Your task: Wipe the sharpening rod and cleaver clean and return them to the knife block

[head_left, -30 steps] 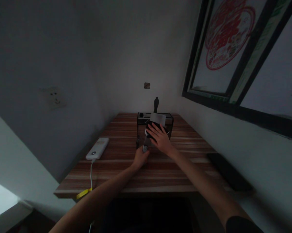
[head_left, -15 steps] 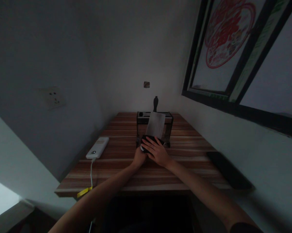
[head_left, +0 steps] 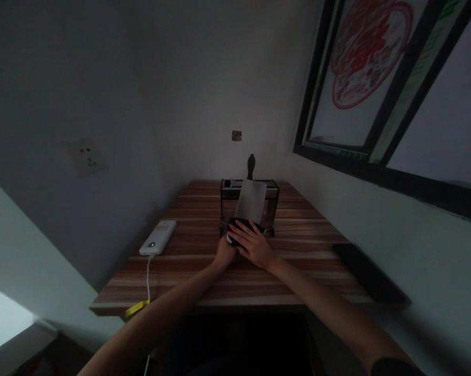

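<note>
Compared with a second ago, the black piece point(head_left: 243, 221) under my right hand point(head_left: 255, 249) sits much lower: it covered the middle of the pale flat blade point(head_left: 251, 201) then, and now it lies down against my left hand point(head_left: 224, 253), leaving a long stretch of blade bare above it. For the work in hand, I judge that this pass along the blade has reached its near end. Against half a second ago almost nothing differs; both hands keep the same pose, and only my view has shifted slightly. My right fingers are spread across the black piece, grasping it, with the thumb tucked underneath. My left fingers stay curled at the blade's near end, clasped on it as far as I can judge; the grey grip they showed a second ago is now hidden. The blade slants up and away from me in front of the dark rack point(head_left: 231, 191), which stands on the wooden surface point(head_left: 188, 219); its far end overlaps the rack's top rail in my view, and I cannot tell whether they touch. A dark handle point(head_left: 251, 166) rises upright just behind.
</note>
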A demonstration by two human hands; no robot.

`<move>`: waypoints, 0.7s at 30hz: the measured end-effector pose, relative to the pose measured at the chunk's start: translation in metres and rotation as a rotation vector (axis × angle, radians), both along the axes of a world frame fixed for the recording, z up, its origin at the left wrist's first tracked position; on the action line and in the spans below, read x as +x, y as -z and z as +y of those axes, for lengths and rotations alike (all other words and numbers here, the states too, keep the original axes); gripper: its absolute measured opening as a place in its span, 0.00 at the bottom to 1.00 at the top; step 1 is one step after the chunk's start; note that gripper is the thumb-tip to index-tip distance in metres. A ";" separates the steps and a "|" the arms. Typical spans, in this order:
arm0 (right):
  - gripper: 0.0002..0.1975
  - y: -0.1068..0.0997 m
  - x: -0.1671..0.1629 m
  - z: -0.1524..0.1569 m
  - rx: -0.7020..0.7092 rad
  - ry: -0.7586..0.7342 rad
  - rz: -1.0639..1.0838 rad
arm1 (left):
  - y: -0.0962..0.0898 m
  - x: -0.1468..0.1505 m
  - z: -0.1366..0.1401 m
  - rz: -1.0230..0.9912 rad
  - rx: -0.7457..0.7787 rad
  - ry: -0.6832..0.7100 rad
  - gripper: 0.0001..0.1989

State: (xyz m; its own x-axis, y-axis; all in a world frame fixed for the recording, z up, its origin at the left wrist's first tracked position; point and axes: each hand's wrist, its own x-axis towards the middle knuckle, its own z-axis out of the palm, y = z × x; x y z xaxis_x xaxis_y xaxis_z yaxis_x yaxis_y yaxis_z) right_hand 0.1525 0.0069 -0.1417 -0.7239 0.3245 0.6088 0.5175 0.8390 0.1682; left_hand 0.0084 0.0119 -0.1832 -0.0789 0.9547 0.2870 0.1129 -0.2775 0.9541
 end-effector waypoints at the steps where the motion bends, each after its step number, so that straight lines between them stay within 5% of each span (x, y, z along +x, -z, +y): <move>1: 0.26 0.000 0.000 0.000 0.001 0.000 -0.005 | -0.001 0.000 0.000 0.003 -0.004 -0.002 0.09; 11: 0.24 -0.013 -0.001 0.006 0.014 0.023 -0.012 | -0.005 0.002 -0.003 0.047 -0.066 -0.021 0.06; 21: 0.24 -0.048 0.008 0.040 0.071 0.092 0.053 | -0.010 0.004 -0.003 0.105 -0.063 -0.080 0.01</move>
